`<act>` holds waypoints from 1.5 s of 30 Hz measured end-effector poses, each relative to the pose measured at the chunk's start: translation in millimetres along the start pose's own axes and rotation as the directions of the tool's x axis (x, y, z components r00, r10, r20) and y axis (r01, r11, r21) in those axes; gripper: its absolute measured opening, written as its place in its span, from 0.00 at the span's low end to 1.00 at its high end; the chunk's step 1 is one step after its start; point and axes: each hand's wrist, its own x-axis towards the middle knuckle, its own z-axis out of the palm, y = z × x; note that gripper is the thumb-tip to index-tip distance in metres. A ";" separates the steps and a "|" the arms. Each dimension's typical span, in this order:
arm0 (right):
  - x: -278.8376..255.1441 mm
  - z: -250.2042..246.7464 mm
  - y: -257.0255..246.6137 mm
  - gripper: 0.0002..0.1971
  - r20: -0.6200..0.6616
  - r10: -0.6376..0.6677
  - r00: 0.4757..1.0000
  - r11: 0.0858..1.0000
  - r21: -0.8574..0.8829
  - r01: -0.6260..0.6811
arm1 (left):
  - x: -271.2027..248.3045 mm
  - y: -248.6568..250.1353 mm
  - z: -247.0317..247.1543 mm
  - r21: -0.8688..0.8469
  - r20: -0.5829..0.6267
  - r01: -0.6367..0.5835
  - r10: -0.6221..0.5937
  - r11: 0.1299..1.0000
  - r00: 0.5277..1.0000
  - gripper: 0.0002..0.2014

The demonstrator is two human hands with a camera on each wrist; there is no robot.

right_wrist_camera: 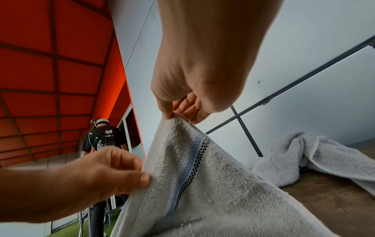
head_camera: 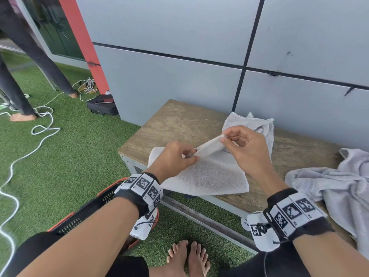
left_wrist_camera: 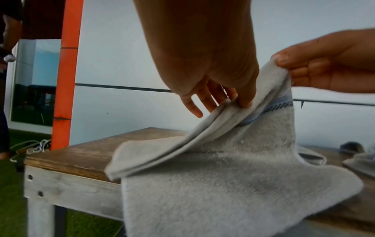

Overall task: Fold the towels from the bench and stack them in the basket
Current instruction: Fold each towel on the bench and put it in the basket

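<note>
Both hands pinched one towel (head_camera: pixel 205 176) edge: left hand (head_camera: pixel 173 156) fingers low and near, right hand (head_camera: pixel 245 148) fingers higher, farther along the worktop (head_camera: pixel 179 120).

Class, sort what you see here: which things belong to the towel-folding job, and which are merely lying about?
Belong to the job:
- towel being folded, pinched by left hand and right hand
- crumpled towels waiting on the bench
- basket on the grass

Lying about:
- white cable
- black bag
- bystander's legs
</note>
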 end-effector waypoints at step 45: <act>31.8 -55.2 26.2 0.07 -0.371 0.168 0.913 0.983 -0.009 -0.185 | -21.9 -42.5 -76.9 0.412 0.054 -0.112 0.099 0.904 0.994 0.07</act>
